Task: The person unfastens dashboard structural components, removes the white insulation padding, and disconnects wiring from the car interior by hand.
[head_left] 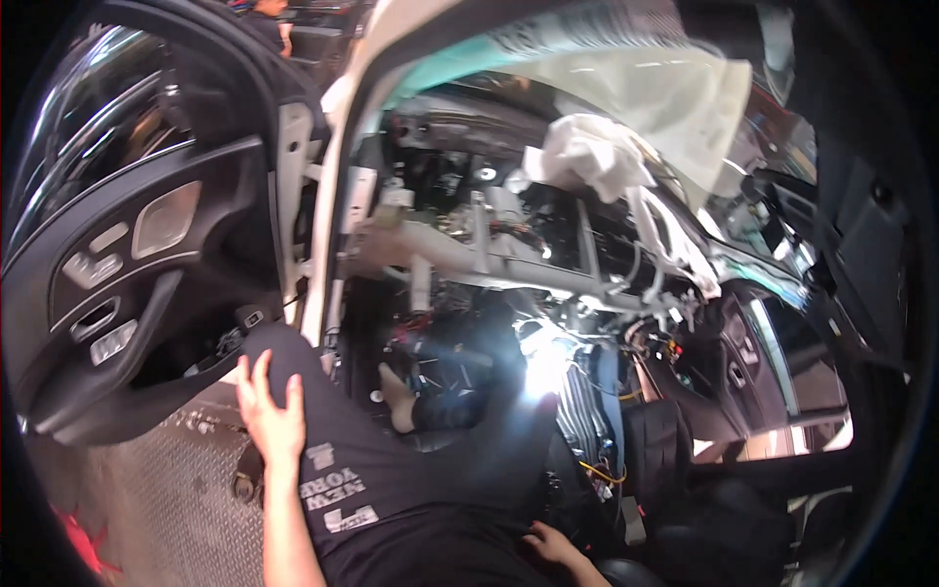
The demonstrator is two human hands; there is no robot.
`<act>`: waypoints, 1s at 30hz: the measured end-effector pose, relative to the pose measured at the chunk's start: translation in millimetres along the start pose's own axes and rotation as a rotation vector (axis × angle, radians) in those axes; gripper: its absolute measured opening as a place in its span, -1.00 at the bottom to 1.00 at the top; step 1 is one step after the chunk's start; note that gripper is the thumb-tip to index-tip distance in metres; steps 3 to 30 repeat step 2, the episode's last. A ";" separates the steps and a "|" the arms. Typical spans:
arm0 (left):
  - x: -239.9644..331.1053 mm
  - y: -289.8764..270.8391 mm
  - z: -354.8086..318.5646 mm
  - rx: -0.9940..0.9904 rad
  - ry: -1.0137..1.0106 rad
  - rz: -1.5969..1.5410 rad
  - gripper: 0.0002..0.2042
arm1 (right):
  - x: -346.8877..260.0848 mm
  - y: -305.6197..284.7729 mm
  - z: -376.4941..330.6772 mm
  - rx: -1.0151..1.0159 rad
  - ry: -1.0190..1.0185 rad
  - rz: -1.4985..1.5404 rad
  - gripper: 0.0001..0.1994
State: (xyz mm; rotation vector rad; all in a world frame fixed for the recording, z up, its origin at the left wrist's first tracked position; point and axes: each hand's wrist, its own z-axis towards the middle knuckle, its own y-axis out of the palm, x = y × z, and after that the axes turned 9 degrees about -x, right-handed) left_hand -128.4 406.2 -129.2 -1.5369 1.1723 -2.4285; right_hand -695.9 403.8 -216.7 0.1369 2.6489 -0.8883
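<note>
My left hand (271, 411) rests against the side of my left knee in dark trousers (293, 372). Its fingers are spread and hold nothing. Low in the head view, my right hand (556, 544) lies against my dark clothing beside the right hip. Its fingertips look loosely stretched out, with nothing visible in them; part of this hand is hard to make out. In front of my legs is a stripped car dashboard area, crossed by a pale metal beam (460, 256) with loose wiring around it.
The car door (127, 293) stands open at the left, above a patterned metal floor (166, 489). Crumpled white sheeting (597, 157) hangs by the windshield. A bright light (548, 367) glares in the middle. Loose cables, including a yellow one (604, 475), lie right of my legs.
</note>
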 end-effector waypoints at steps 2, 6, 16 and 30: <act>-11.7 -0.2 -3.0 -0.017 -0.037 0.029 -0.44 | -4.0 -23.9 -3.9 0.117 -0.008 0.242 -0.66; -11.7 -0.2 -3.0 -0.017 -0.037 0.029 -0.44 | -4.0 -23.9 -3.9 0.117 -0.008 0.242 -0.66; -11.7 -0.2 -3.0 -0.017 -0.037 0.029 -0.44 | -4.0 -23.9 -3.9 0.117 -0.008 0.242 -0.66; -11.7 -0.2 -3.0 -0.017 -0.037 0.029 -0.44 | -4.0 -23.9 -3.9 0.117 -0.008 0.242 -0.66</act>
